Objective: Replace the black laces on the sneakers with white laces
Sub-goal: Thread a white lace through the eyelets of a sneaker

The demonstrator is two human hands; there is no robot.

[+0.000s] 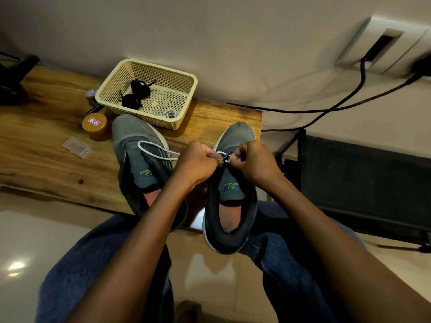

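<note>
Left hand: I see my left hand (198,160) at frame centre, fingers curled, pinching the white lace (152,149).
Right hand: my right hand (253,163) pinches the lace tip over the right sneaker (231,190).
Left sneaker: the left sneaker (140,164) sits left of centre with the lace looped across it.
Basket: the basket (184,106), upper centre on the wooden table (46,141), holds black laces (136,93).
Jar: a jar (95,125) stands beside the left sneaker's toe.

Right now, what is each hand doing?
Left hand: pinches the white lace.
Right hand: pinches the lace end at the right sneaker.
</note>
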